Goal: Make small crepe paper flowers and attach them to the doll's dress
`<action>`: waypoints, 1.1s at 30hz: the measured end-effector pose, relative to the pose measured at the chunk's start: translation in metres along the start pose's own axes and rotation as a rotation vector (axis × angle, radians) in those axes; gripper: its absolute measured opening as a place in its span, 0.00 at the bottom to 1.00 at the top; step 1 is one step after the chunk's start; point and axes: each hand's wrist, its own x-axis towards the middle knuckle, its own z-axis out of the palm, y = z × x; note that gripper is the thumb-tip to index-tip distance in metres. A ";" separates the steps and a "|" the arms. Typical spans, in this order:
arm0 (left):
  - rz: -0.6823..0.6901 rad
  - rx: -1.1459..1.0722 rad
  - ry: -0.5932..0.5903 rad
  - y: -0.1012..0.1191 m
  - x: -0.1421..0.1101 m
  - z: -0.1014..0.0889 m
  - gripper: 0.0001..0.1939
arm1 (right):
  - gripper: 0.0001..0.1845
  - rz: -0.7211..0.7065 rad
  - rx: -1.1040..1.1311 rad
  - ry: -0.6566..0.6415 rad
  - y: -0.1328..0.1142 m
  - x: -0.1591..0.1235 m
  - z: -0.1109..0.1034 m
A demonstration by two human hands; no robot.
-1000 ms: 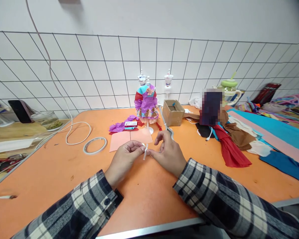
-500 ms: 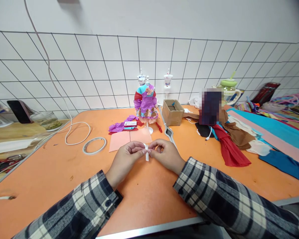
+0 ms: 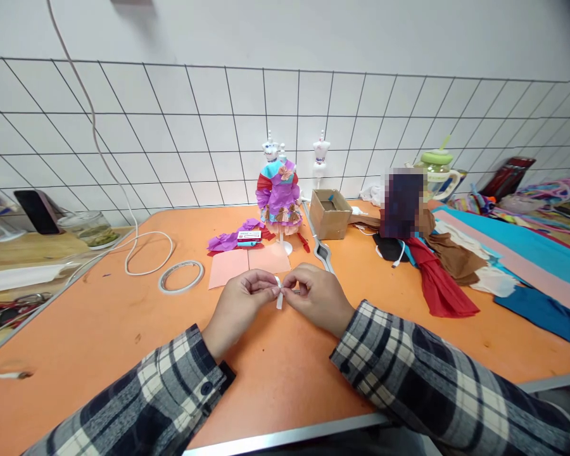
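Between my fingertips is a short white strip (image 3: 279, 303), too small to tell whether it is tape or paper. My left hand (image 3: 241, 299) pinches it from the left with thumb and forefinger. From the other side my right hand (image 3: 319, 296) pinches it too, and the fingertips of both hands nearly touch. One end of the strip hangs below the fingers and a bit shows above. Just beyond lie pink paper pieces (image 3: 228, 268). A roll of double-sided tape (image 3: 181, 277) rests flat to the left of my left hand.
A small mannequin in a purple dress (image 3: 281, 196) stands at the back, near a bare mannequin (image 3: 320, 152) and an open cardboard box (image 3: 331, 218). Red crepe paper (image 3: 439, 285) and other coloured sheets lie right. A white cable (image 3: 137, 253) loops at left. Grey scissors-like tool (image 3: 321, 252) lies behind my right hand.
My right hand has turned slightly and its fingers have shifted on the white strip. The strip's lower end now leans a little to the left. Nothing else has visibly moved.
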 end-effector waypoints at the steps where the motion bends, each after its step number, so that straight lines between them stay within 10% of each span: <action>1: -0.016 -0.047 -0.013 0.000 -0.001 0.001 0.12 | 0.03 -0.060 -0.048 0.004 -0.002 -0.001 -0.001; 6: -0.124 -0.341 0.003 0.000 -0.006 0.007 0.14 | 0.05 -0.198 -0.239 0.002 -0.005 -0.005 -0.003; 14: -0.064 -0.326 0.122 0.001 -0.004 0.007 0.18 | 0.23 0.022 -0.098 0.108 -0.002 -0.003 -0.004; 21: 0.003 -0.116 0.092 0.000 -0.004 0.008 0.19 | 0.07 0.355 0.455 -0.015 0.009 0.001 0.011; 33: 0.103 0.158 0.048 0.002 -0.002 0.007 0.12 | 0.04 0.379 0.435 -0.181 0.005 0.002 0.006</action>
